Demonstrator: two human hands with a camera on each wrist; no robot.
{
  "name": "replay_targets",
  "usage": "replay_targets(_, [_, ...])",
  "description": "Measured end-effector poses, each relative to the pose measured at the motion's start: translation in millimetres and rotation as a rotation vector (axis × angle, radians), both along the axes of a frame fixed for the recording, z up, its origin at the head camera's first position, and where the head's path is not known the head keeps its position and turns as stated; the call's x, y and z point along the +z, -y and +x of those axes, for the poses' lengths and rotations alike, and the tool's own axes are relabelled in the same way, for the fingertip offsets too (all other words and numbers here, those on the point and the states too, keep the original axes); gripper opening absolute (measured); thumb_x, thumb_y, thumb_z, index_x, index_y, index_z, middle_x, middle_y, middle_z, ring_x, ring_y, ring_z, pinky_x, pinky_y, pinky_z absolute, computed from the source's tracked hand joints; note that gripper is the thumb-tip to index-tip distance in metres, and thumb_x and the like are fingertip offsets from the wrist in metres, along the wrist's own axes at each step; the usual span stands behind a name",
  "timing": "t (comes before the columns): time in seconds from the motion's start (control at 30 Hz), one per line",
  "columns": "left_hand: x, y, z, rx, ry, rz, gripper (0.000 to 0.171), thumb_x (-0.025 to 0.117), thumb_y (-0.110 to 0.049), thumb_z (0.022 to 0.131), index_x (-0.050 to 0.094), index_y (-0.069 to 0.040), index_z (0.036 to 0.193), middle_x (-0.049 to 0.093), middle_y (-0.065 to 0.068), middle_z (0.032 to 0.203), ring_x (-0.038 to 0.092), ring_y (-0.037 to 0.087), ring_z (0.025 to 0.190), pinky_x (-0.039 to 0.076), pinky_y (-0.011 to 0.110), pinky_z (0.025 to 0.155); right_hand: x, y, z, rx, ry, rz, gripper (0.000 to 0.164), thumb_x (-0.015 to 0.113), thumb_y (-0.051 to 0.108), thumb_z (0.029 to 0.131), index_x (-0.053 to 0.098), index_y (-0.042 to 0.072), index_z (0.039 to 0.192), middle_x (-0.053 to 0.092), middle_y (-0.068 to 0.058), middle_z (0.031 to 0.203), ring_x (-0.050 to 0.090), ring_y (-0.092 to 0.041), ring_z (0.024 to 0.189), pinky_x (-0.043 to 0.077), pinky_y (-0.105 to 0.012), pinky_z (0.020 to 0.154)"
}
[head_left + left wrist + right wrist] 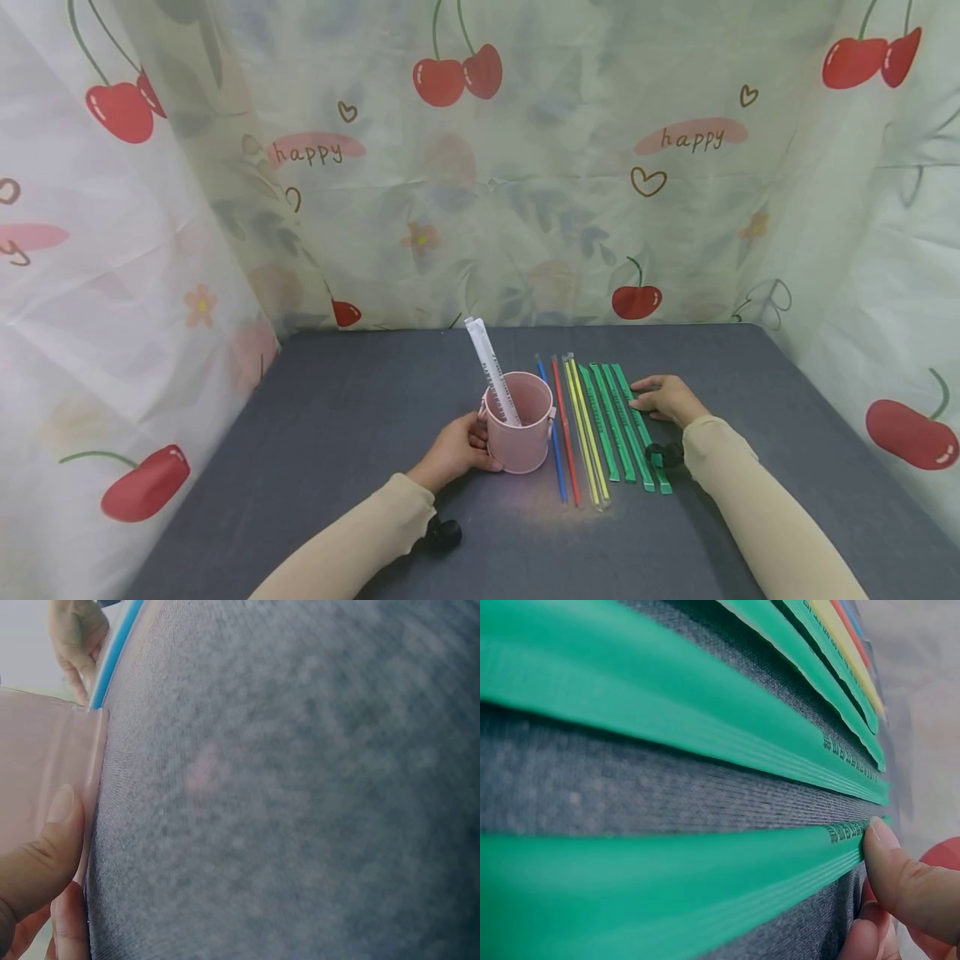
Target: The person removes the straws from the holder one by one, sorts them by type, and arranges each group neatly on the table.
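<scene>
A pink bucket-shaped cup (517, 446) stands upright on the dark table, with a slim white printed sleeve (492, 367) leaning inside it. My left hand (459, 446) grips the cup's left side; its thumb (56, 832) lies along the pink wall in the left wrist view. Over on the right, several green printed sleeves (613, 417) lie side by side. My right hand (670, 398) is at the rightmost green sleeve (705, 881), fingertips right at its far half. In the right wrist view the thumb (907, 881) overlaps that sleeve's edge.
Between cup and green sleeves lie a blue stick (552, 442), a red stick (567, 442) and two yellow sticks (587, 433), in clear wrapping. The blue one is close against the cup. A cherry-print curtain (495, 233) surrounds the table (360, 392) at back and sides.
</scene>
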State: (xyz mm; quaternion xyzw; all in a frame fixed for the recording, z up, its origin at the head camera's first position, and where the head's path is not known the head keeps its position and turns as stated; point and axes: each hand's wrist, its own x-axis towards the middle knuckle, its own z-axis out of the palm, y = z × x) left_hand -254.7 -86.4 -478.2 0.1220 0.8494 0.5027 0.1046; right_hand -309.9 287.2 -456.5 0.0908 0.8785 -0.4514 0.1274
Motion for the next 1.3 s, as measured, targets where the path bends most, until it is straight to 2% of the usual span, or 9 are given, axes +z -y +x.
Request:
replay_targets(0.23, [0.2,0.0,0.3,-0.005,0.001,0.001,0.055,0.088,-0.005,0.065,0.057,-0.001,0.111,0.063,0.010,0.095,0.060,0.016,0.081,0.055,0.031,0.072,-5.7,-2.9,-6.1,-0.012,0.012,-0.004,0.050,0.070,0.014,0.089,0.053,-0.001,0.133,0.055,-0.024,0.129,0.063,-0.021,0.095,0.053,-0.035,0.081])
replay_targets(0.4, [0.6,-0.1,0.8,-0.001,0.007,0.008,0.055,0.088,-0.003,0.065,0.057,-0.001,0.111,0.062,0.010,0.094,0.060,0.016,0.081,0.055,0.030,0.072,-3.6,-1.4,-3.2,-0.012,0.011,-0.019,0.051,0.070,0.013,0.089,0.052,-0.003,0.134,0.056,-0.025,0.129,0.063,-0.021,0.095,0.053,-0.037,0.083])
replay_targets(0.87, [0.1,0.5,0.7,-0.011,0.012,0.020,0.056,0.088,-0.004,0.066,0.056,-0.001,0.112,0.062,0.010,0.094,0.060,0.015,0.080,0.055,0.030,0.071,0.8,-4.7,3.3,0.025,0.008,-0.107,0.055,0.065,0.015,0.093,0.043,-0.006,0.139,0.049,-0.028,0.136,0.054,-0.037,0.119,0.045,-0.049,0.099])
replay_targets(1.13, [2.0,0.5,1.9,-0.011,0.007,0.014,0.056,0.088,-0.003,0.066,0.056,-0.001,0.112,0.062,0.010,0.095,0.061,0.016,0.082,0.055,0.030,0.072,7.4,-0.1,4.9,-0.008,0.001,-0.139,0.054,0.063,0.016,0.095,0.042,-0.003,0.141,0.049,-0.026,0.136,0.052,-0.036,0.122,0.044,-0.049,0.101])
replay_targets(1.3, [2.6,0.2,2.5,-0.010,0.002,0.005,0.055,0.088,-0.004,0.066,0.056,0.000,0.110,0.063,0.011,0.095,0.061,0.016,0.082,0.055,0.031,0.073,17.0,5.6,6.7,0.012,-0.025,-0.157,0.054,0.061,0.016,0.096,0.041,-0.003,0.142,0.046,-0.027,0.140,0.047,-0.039,0.128,0.040,-0.051,0.105])
